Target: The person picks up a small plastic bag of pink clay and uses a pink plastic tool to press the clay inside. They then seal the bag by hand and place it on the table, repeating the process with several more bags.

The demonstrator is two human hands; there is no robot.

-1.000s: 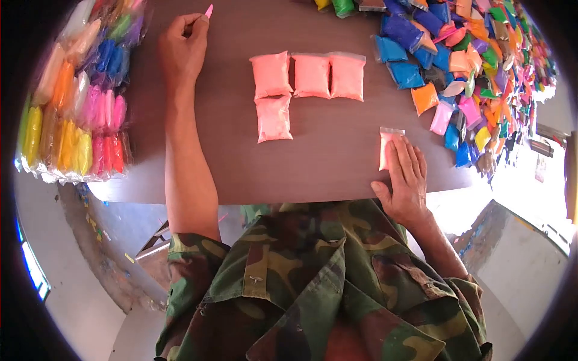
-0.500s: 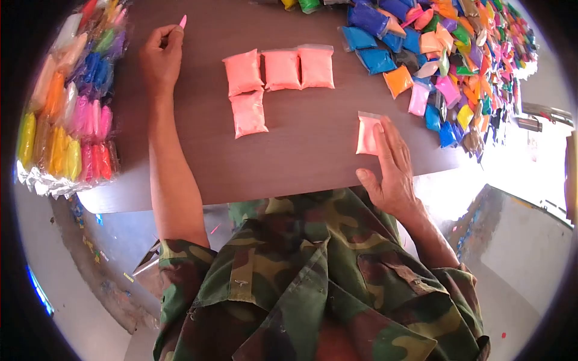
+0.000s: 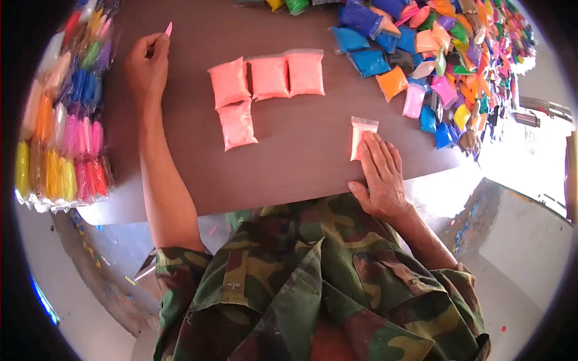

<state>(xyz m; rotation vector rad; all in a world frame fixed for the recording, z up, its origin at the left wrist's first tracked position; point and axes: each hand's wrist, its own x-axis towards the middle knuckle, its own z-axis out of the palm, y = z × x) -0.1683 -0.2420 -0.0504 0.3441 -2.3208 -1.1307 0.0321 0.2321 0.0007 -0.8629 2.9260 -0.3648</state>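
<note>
A small pink tool (image 3: pixel 168 29) is pinched between the fingertips of the left hand (image 3: pixel 146 66), which is rested on the brown table (image 3: pixel 301 150) at its far left. The right hand (image 3: pixel 379 177) is laid flat, fingers extended, pressing down on one peach-pink packet (image 3: pixel 360 133) near the table's front edge (only the packet's upper part is seen). Four matching packets (image 3: pixel 265 81) are arranged mid-table, three in a row, one below the leftmost. A loose pile of coloured packets (image 3: pixel 445 54) is heaped at the far right; bundled packets (image 3: pixel 60 138) are stacked at the left edge.
</note>
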